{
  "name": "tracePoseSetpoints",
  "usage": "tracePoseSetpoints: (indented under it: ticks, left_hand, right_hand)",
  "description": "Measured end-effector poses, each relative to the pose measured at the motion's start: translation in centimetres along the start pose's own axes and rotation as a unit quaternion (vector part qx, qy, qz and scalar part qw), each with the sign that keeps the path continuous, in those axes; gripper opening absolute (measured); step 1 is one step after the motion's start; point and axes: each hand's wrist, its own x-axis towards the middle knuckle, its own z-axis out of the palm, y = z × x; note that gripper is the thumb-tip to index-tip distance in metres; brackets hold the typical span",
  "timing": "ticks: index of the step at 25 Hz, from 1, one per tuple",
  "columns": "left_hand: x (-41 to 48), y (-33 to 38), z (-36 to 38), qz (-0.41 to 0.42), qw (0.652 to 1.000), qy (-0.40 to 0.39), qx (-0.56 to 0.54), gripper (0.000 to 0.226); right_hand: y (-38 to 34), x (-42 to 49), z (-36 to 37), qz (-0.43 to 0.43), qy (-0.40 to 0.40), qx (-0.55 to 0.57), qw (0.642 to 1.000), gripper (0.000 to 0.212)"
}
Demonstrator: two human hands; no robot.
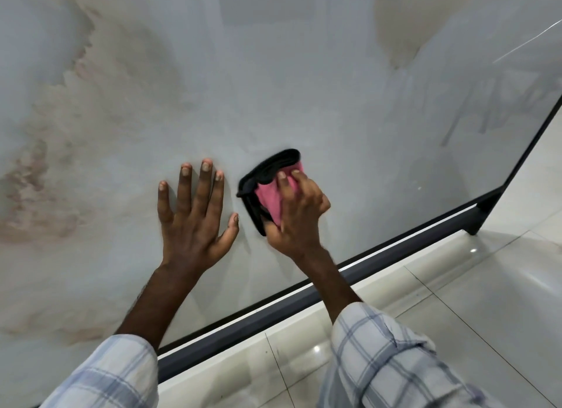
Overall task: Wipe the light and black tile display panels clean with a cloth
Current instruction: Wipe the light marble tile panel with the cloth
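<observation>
Most of the view is filled by a light tile display panel, pale grey and glossy, with brownish marbled veining seen across its left part and upper right corner. A checked left sleeve is seen at the bottom left, rolled back from a bare forearm. The left hand is laid flat on the panel, fingers straight and spread apart, thumb out to the right, nothing held. Just beside it, to the right, a folded cloth, pink with a black border, is pressed against the panel surface, low and near the middle. The cloth is gripped by the right hand, fingers curled over its pink part, thumb tucked at its lower edge. The two hands are near each other but not touching. A checked right sleeve is seen at the bottom right. The panel's lower and right edges are bounded by a dark frame, running diagonally up to the right. Beyond the frame, a glossy white tiled floor is seen, with light spots reflected in it.
</observation>
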Motion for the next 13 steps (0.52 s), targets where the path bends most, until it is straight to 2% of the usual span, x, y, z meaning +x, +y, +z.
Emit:
tracePoseSetpoints:
  ticks: [1,2,3,4,5,6,7,8,10,12,13]
  left_hand:
    - [-0.1,-0.1,0.0,0.003,1.000,0.001,-0.001,0.083]
    - [-0.1,-0.2,0.0,0.006,1.000,0.001,0.000,0.083]
    - [-0.1,-0.2,0.0,0.006,1.000,0.000,0.001,0.083]
    - [-0.1,-0.2,0.0,0.005,1.000,-0.002,0.004,0.083]
    - [-0.1,-0.1,0.1,0.003,1.000,-0.005,0.008,0.083]
    - [-0.1,0.0,0.0,0.002,1.000,-0.010,0.013,0.084]
    - [0.0,0.0,0.0,0.002,1.000,-0.014,0.015,0.084]
    - [0.1,0.0,-0.2,0.002,1.000,-0.018,0.013,0.084]
    - [0.3,0.0,-0.5,0.000,1.000,-0.028,0.001,0.085]
    - [0.0,0.0,-0.8,-0.003,0.999,-0.047,-0.012,0.084]
    - [-0.6,0.0,-0.9,0.000,0.998,-0.059,-0.023,0.084]
  right_hand:
    - [0.8,-0.8,0.2,0.065,0.011,0.016,0.998,0.079]
    - [1.6,-2.1,0.7,0.180,0.021,0.038,0.983,0.078]
    - [2.2,-3.3,0.9,0.332,0.025,0.067,0.940,0.079]
    - [2.7,-4.6,1.4,0.492,0.021,0.096,0.865,0.081]
    - [3.1,-5.5,1.8,0.627,0.018,0.113,0.770,0.082]
    - [3.4,-6.2,2.2,0.718,0.016,0.141,0.681,0.082]
    - [3.6,-7.0,2.7,0.766,0.024,0.181,0.617,0.081]
    - [3.7,-7.5,2.9,0.790,0.036,0.217,0.573,0.079]
    - [3.6,-8.9,3.1,0.819,0.059,0.256,0.509,0.075]
    - [2.7,-9.5,2.9,0.829,0.052,0.274,0.485,0.076]
    - [2.0,-8.9,2.4,0.823,0.038,0.262,0.503,0.078]
